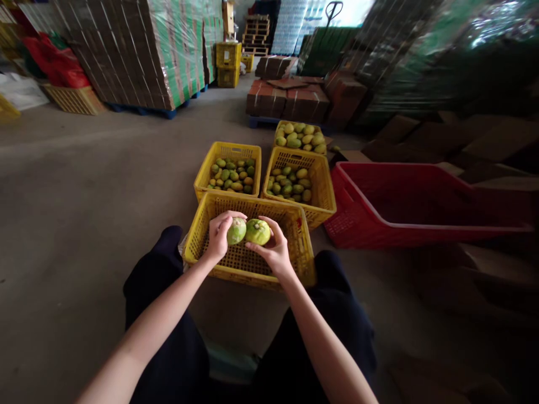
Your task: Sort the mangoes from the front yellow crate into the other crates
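Observation:
My left hand (219, 234) is closed around a green papaya (236, 230), with its pale stem end showing. In my right hand (273, 245) is a yellow-green papaya (258, 232), gripped between thumb and fingers. The two fruits are side by side, stem ends towards me, and seem to touch or nearly touch. Both hands are above a yellow plastic crate (301, 255) between my knees; its slatted bottom shows beneath them. Just beyond it, a left yellow crate (202, 177) and a right yellow crate (326, 185) hold many green and yellow papayas.
Another yellow crate full of papayas (300, 136) stands farther back. A large red basket (349, 216) is at my right, near loose cardboard (501, 140). Strapped cartons (286, 101) and wrapped pallet stacks (126, 50) stand beyond. Concrete floor (92, 207) extends to the left.

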`<state>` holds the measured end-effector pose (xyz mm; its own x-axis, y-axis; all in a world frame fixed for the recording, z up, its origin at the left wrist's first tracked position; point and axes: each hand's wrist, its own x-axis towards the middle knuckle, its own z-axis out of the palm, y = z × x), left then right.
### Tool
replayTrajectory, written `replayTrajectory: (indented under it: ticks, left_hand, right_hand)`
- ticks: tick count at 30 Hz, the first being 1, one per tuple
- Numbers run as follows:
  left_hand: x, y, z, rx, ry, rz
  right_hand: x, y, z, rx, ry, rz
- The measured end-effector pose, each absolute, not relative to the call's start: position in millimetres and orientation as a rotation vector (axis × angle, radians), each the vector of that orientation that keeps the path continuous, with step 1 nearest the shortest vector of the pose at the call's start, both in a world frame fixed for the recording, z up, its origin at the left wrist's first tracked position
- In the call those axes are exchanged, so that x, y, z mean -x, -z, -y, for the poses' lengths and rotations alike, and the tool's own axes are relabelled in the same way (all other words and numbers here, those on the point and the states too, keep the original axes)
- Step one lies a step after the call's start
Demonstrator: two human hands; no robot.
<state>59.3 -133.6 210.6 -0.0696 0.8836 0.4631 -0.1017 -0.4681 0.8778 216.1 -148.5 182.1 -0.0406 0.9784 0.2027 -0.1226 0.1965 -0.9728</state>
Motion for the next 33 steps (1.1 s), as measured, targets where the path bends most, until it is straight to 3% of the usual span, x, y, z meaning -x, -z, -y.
replayTrajectory:
  ticks: [24, 33]
  left_hand:
    - [-63.4, -214.3, 135.7, -1.317, -1.617, -0.932]
    - [-66.8, -212.4, 133.0, -1.177, -1.611, -0.904]
  right_hand:
    - [-219.9, -181.0, 146.4, 1.008, -1.037, 1.288]
    - [-218.8, -186.1, 149.1, 0.999, -1.170, 1.216]
